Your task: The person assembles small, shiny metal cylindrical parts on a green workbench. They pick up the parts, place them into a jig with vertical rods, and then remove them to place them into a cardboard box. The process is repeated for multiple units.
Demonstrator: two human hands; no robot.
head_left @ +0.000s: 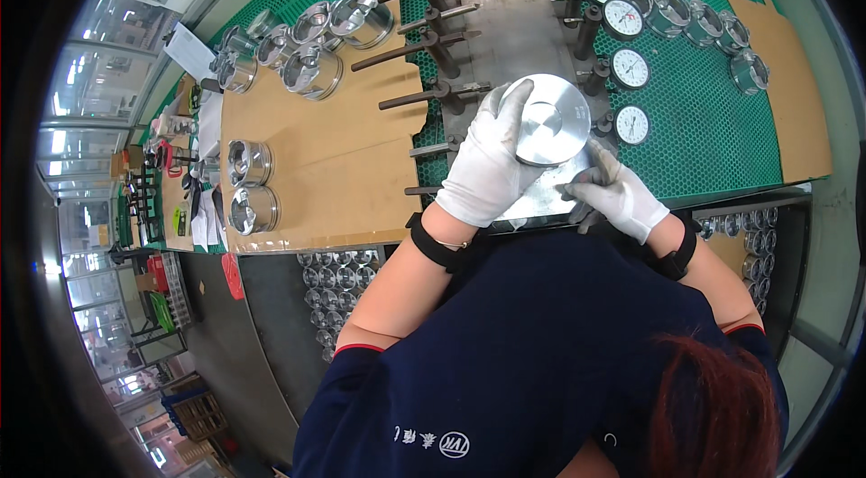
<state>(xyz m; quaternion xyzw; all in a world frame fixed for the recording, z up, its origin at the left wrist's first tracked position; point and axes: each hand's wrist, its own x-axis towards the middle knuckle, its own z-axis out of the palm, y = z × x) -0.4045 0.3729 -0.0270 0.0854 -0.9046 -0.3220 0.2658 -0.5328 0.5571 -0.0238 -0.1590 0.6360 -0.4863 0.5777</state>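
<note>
My left hand, in a white glove, is closed on the side of a round silver piston. The piston's flat, machined end faces up. It is held over the near part of a steel plate. To its lower right is my gloved right hand, fingers curled and dark at the tips, close to a shiny flat surface. What those fingers grip, if anything, is hidden. A row of dial gauges, among them a white-faced dial gauge, lines the plate's right side.
Dark clamp posts with rods flank the plate on its left. Several pistons stand on brown cardboard at left. More pistons stand on the green mat at right. Racked pistons show below the bench edge.
</note>
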